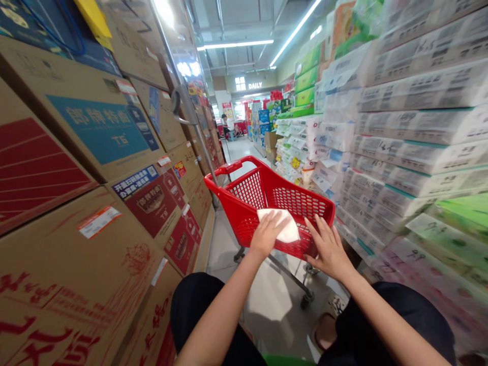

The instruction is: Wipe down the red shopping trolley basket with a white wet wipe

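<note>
A red plastic shopping cart (305, 201) stands on its wheels in front of my knees, its handle at the far left end. My left hand (268, 231) lies flat with fingers spread on a white cloth (287, 226), pressing it against the cart's near side wall. Close to the cart's right end is my right hand (327, 246), fingers spread and holding nothing; its fingertips are at the red wall, though I cannot tell how firmly they touch.
Stacked cardboard boxes (99, 122) line the left side. Tall piles of wrapped tissue packs (412, 122) rise close on the right. A tiled aisle floor (244, 148) runs ahead, with a seated person (229, 124) far off.
</note>
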The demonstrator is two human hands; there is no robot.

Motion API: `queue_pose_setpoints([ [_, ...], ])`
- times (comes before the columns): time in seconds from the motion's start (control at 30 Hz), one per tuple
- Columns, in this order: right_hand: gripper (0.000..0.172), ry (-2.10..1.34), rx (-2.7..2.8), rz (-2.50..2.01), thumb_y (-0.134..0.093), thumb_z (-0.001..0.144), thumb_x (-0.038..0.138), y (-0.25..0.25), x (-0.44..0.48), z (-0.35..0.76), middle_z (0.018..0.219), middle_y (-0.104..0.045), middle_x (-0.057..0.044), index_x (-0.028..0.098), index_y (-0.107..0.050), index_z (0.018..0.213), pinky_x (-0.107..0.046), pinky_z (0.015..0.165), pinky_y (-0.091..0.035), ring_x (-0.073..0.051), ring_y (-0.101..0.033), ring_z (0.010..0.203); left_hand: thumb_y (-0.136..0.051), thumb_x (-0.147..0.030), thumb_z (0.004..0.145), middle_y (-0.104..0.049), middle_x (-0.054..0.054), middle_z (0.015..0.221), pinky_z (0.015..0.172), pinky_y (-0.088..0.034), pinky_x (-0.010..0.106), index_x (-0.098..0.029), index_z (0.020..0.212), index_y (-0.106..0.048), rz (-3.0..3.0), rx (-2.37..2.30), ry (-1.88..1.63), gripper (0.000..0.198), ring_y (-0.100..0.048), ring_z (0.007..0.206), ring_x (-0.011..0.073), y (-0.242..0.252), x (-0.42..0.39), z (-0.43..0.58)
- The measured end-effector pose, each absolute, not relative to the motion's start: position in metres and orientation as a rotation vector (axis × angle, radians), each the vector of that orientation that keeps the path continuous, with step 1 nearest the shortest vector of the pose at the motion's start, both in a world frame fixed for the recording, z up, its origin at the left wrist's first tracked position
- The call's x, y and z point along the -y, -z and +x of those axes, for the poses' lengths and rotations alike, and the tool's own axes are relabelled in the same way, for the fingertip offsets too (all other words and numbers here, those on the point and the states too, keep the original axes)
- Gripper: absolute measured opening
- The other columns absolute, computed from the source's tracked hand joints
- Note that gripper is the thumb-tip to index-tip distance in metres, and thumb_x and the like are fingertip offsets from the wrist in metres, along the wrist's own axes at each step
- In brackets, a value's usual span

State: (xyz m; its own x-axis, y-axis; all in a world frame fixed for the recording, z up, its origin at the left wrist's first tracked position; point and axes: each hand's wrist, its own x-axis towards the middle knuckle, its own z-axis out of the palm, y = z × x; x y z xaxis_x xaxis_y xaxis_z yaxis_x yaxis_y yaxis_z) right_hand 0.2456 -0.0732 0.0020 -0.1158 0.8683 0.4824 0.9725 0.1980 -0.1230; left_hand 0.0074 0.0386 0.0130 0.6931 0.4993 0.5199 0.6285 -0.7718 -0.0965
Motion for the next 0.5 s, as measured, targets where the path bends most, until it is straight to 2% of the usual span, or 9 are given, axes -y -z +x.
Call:
queue_pose_setpoints([
  [0.17,0.108,0.323,2.007,-1.704,-0.065,0.082,0.038,-0.002,0.072,0.241,0.172,0.002,-0.008,0.031,0.006,0.163,-0.059,0.122,-0.019,-0.036,-0.014,0.156,-0.044,-0.005,0.097,-0.042,0.009,0.16,0.123,-0.032,0.054,-0.029,0.151,-0.046,-2.497,1.159,0.761,0.058,-0.027,0.154,0.0275,-0.015,-0.05,0.006],
  [0.3,0.106,0.33,1.996,-1.695,-0.064,0.082,0.037,-0.001,0.072,0.24,0.172,0.0,-0.008,0.028,0.003,0.164,-0.057,0.123,-0.018,-0.035,-0.011,0.156,-0.049,-0.01,0.097,-0.034,0.006,0.164,0.125,-0.029,0.054,-0.031,0.157,-0.036,-2.59,0.979,0.77,0.064,-0.022,0.155,0.0275,0.003,-0.006,0.047],
  [0.4,0.108,0.331,2.002,-1.695,-0.064,0.082,0.037,0.0,0.074,0.243,0.172,-0.002,-0.009,0.025,0.005,0.164,-0.056,0.124,-0.017,-0.033,-0.012,0.156,-0.048,-0.016,0.1,-0.03,0.005,0.166,0.127,-0.025,0.05,-0.027,0.156,-0.038,-2.657,0.86,0.76,0.058,-0.017,0.157,0.0252,0.007,0.011,0.062],
  [0.5,0.105,0.324,2.003,-1.719,-0.063,0.083,0.035,0.0,0.077,0.245,0.172,-0.003,-0.009,0.027,0.003,0.164,-0.056,0.124,-0.016,-0.033,-0.014,0.156,-0.045,-0.015,0.102,-0.032,0.002,0.165,0.127,-0.026,0.045,-0.031,0.156,-0.037,-2.701,0.669,0.649,0.057,-0.022,0.155,0.0216,-0.002,-0.007,0.044],
])
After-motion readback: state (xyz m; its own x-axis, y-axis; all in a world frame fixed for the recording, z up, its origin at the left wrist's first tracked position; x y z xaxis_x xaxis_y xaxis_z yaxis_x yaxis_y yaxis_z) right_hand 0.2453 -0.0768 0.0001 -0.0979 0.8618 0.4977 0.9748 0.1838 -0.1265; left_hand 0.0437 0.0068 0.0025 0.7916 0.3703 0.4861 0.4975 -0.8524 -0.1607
